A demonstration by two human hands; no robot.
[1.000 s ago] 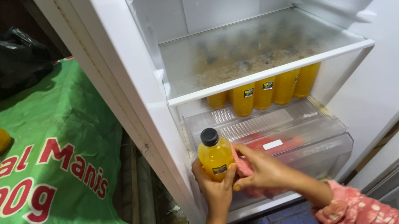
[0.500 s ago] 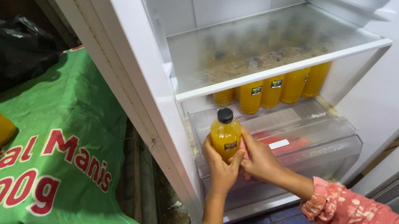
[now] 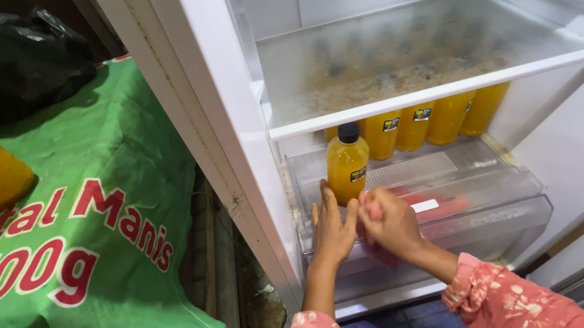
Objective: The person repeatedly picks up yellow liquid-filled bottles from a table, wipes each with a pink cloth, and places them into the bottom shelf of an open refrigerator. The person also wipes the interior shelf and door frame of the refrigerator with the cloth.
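Hands at the fridge drawer: left hand (image 3: 331, 227) flat, fingers together beside the orange bottle (image 3: 347, 165); right hand (image 3: 388, 220) loosely curled, empty.

Green sack (image 3: 94, 230), red-white lettering, left; black-yellow labels (image 3: 358, 174) on bottles.

bottle (image 3: 348, 165) on drawer lid (image 3: 454, 167), bottle row (image 3: 433, 120) behind, hands (image 3: 361, 226) before.
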